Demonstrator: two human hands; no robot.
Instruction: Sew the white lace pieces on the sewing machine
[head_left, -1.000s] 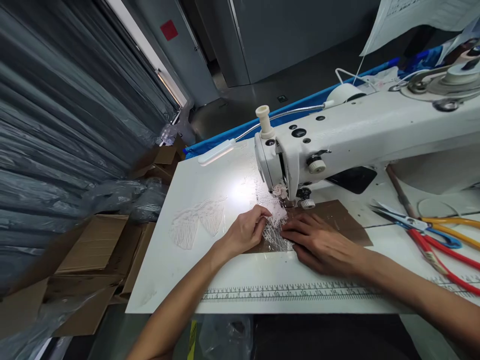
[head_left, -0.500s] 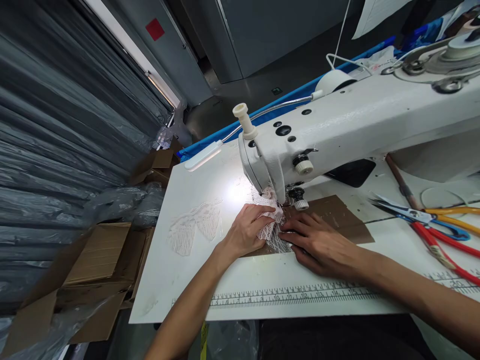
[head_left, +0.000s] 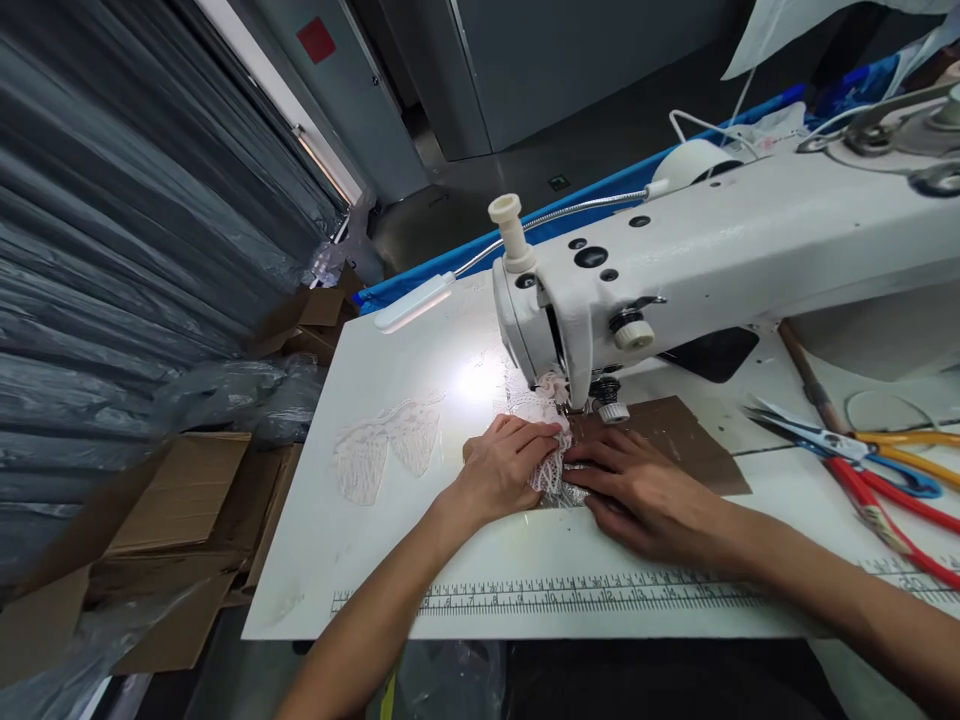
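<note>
A white sewing machine (head_left: 720,250) stands on a white table (head_left: 420,540). Under its needle lies a small piece of white lace (head_left: 547,465) on a brown cardboard sheet (head_left: 675,435). My left hand (head_left: 502,470) pinches the lace from the left, fingers curled on it. From the right, my right hand (head_left: 645,490) lies flat with its fingertips pressing the lace's edge just in front of the presser foot (head_left: 581,405). Most of the lace is hidden between the two hands.
Two more lace pieces (head_left: 382,445) lie on the table's left part. Scissors with red, yellow and blue handles (head_left: 877,470) lie at the right. A lamp on a gooseneck (head_left: 416,300) lights the needle area. Cardboard boxes (head_left: 172,520) and plastic wrap sit left of the table.
My left hand has closed in over the lace toward the right hand. The lace shows less between the hands. The camera view has shifted slightly.
</note>
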